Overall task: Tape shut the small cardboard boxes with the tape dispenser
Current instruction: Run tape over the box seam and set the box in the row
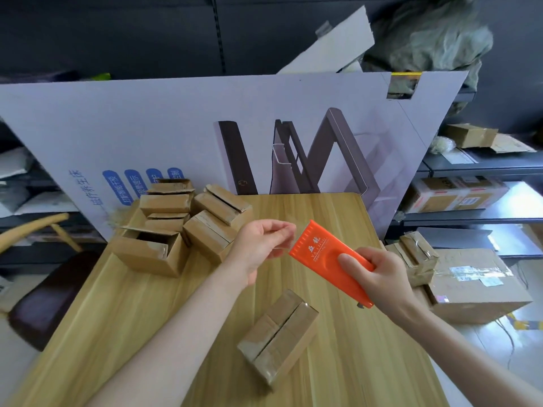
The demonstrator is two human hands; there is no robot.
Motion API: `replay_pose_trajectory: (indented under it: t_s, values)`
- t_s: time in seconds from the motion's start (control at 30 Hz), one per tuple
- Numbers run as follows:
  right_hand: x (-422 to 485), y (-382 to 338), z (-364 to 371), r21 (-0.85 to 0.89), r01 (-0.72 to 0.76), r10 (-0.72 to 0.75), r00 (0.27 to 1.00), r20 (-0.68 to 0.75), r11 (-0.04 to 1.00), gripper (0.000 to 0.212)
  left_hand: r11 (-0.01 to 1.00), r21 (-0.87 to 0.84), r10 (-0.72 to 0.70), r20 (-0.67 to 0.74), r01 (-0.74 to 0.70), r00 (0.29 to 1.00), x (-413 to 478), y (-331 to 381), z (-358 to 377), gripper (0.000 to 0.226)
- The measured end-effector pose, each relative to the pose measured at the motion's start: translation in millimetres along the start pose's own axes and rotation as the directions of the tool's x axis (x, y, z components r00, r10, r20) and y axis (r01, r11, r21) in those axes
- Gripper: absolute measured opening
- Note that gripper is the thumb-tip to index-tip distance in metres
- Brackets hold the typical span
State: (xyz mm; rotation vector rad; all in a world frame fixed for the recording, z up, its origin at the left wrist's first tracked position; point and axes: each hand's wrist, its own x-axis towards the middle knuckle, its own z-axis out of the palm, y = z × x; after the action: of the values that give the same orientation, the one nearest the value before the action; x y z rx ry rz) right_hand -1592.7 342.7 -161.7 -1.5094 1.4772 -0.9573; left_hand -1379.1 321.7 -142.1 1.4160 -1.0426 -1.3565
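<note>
My right hand (379, 277) grips an orange tape dispenser (320, 254), held above the wooden table (367, 362). My left hand (264, 245) pinches the clear tape end at the dispenser's front edge. Below the hands, a small cardboard box (279, 336) lies on the table with its top flaps closed and a slit showing between them. At the table's far left corner sits a pile of several small cardboard boxes (182, 227), some with open flaps.
A large printed cardboard sheet (205, 127) stands behind the table. To the right, below table level, are bigger taped cartons (476, 283) and shelves with parcels (458, 195). A dark chair (41, 301) stands at the left.
</note>
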Motion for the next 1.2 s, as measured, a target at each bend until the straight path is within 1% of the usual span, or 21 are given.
replay_pose_trajectory:
  t_s: [0.13, 0.23, 0.37, 0.47, 0.6, 0.7, 0.8, 0.83, 0.9, 1.0, 1.1, 1.2]
  values:
    - [2, -7, 4, -0.045, 0.019, -0.019, 1.000, -0.005, 0.999, 0.030, 1.000, 0.026, 0.019, -0.064, -0.018, 0.998, 5, 4, 0, 0.006]
    - [5, -12, 9, -0.112, 0.015, -0.018, 1.000, -0.024, 0.994, 0.034, 0.998, 0.067, 0.026, -0.124, -0.018, 0.992, 15, 2, -1, 0.003]
    - [9, -19, 19, -0.300, 0.005, -0.024, 0.998, -0.062, 0.954, 0.043, 0.995, 0.096, -0.004, -0.196, 0.023, 0.981, 37, -6, -2, 0.015]
    - [10, -25, 24, -0.398, -0.013, -0.029, 0.995, -0.100, 0.917, 0.041, 0.985, 0.167, -0.001, -0.246, 0.043, 0.969, 50, -14, 0, 0.026]
    - [5, -18, 19, -0.432, -0.062, 0.021, 0.995, -0.099, 0.900, 0.038, 0.972, 0.223, 0.001, -0.324, 0.075, 0.946, 65, -20, -8, 0.031]
    - [-6, -1, 5, -0.453, -0.103, 0.064, 0.993, -0.100, 0.885, 0.037, 0.967, 0.232, -0.008, -0.383, 0.105, 0.924, 76, -28, -24, 0.031]
    - [-19, 23, -12, -0.445, -0.159, 0.115, 0.986, -0.123, 0.881, 0.037, 0.960, 0.232, -0.040, -0.434, 0.155, 0.900, 81, -46, -40, 0.021]
    - [-23, 33, -18, -0.448, -0.190, 0.144, 0.980, -0.136, 0.873, 0.037, 0.955, 0.242, -0.054, -0.419, 0.169, 0.907, 80, -55, -43, 0.017]
    - [-31, 54, -26, -0.467, -0.251, 0.198, 0.967, -0.160, 0.848, 0.036, 0.947, 0.268, -0.082, -0.333, 0.178, 0.939, 78, -76, -42, 0.012]
    - [-37, 82, -28, -0.571, -0.312, 0.267, 0.950, -0.164, 0.759, 0.040, 0.935, 0.297, -0.128, -0.227, 0.194, 0.965, 73, -108, -30, 0.011]
    - [-40, 99, -23, -0.666, -0.345, 0.330, 0.931, -0.155, 0.661, 0.042, 0.919, 0.328, -0.168, -0.172, 0.217, 0.971, 72, -134, -19, 0.015]
    - [-40, 110, -18, -0.712, -0.363, 0.364, 0.917, -0.160, 0.601, 0.043, 0.893, 0.384, -0.184, -0.165, 0.235, 0.969, 75, -151, -11, 0.017]
